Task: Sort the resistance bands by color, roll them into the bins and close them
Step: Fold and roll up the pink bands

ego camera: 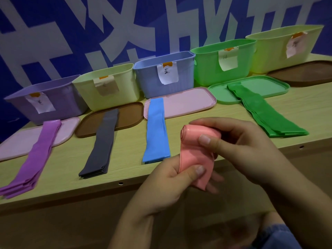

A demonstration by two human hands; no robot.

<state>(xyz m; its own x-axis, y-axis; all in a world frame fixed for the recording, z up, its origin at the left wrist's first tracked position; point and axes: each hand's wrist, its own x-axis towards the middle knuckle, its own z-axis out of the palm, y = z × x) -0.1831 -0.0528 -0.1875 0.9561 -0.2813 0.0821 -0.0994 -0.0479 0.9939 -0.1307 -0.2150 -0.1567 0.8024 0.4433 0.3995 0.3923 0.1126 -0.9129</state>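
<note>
Two bare forearms, one blue cuff (276, 234) (gathered, denim-like) at the right.

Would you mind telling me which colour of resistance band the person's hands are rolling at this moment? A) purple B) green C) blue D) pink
D: both hands, the left hand and the right hand, grip the pink band, partly rolled at its top, while the purple bands, blue bands and green bands lie flat on the table.

Staged sorting station: wooden table (125, 178) against a blue wall (53, 24) with large white lettering, labelled bins (158, 81).
</note>
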